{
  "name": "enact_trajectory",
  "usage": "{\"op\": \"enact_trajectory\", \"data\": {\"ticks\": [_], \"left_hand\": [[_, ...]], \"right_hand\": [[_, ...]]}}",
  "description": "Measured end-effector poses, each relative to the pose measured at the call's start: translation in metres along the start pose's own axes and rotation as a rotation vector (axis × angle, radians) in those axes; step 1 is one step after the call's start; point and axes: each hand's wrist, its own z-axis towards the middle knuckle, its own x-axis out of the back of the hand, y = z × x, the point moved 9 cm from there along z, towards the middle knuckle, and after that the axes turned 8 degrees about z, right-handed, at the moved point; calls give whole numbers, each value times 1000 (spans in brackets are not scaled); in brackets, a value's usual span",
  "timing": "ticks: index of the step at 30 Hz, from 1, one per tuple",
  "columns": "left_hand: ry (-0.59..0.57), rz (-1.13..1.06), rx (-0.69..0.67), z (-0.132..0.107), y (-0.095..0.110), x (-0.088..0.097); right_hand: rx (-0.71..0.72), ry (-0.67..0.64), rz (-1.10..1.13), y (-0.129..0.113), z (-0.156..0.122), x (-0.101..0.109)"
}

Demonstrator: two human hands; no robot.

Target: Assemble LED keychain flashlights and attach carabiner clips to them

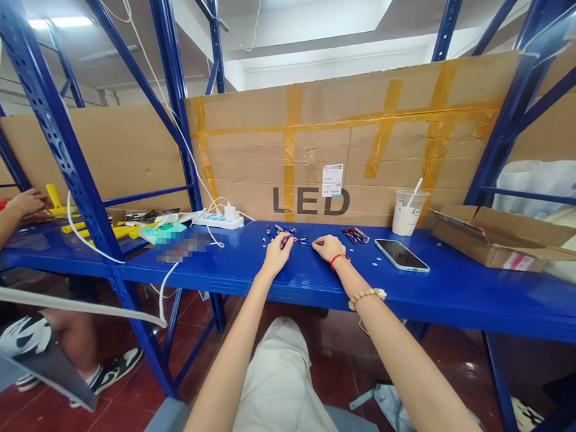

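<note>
Both my hands rest on a blue metal shelf point(276, 276) that serves as a bench. My left hand point(277, 248) is closed in a pinch on a small thin part with a red and blue end. My right hand point(328, 247) lies close beside it, fingers curled down onto the shelf; what they hold, if anything, is too small to name. A red string and a bead bracelet circle my right wrist and forearm. Several tiny parts point(280, 231) lie scattered just beyond my fingers.
A phone point(401, 255) lies to the right, small red-handled tools point(355, 234) behind it, then a plastic cup point(409, 212) and an open cardboard box point(499, 237). A white power strip point(220, 220) and cable sit left. Another person's hand point(27, 203) works at far left. Taped cardboard point(348, 148) backs the shelf.
</note>
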Motion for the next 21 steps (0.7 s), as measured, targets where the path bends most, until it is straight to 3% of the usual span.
{"op": "enact_trajectory", "data": {"ticks": [5,11,15,21], "left_hand": [[-53,-3,-7,0,-1,-5],[-90,-11,-80,0,4,-8],[-73,-29,-108,1,3,-8],[-33,-45,-100,3,0,-5]], "right_hand": [[111,1,256,-12,0,-1],[230,-160,602,-32,-4,-15],[228,-196,762,-32,-4,-18],[159,-146,914,-26,2,-13]]}}
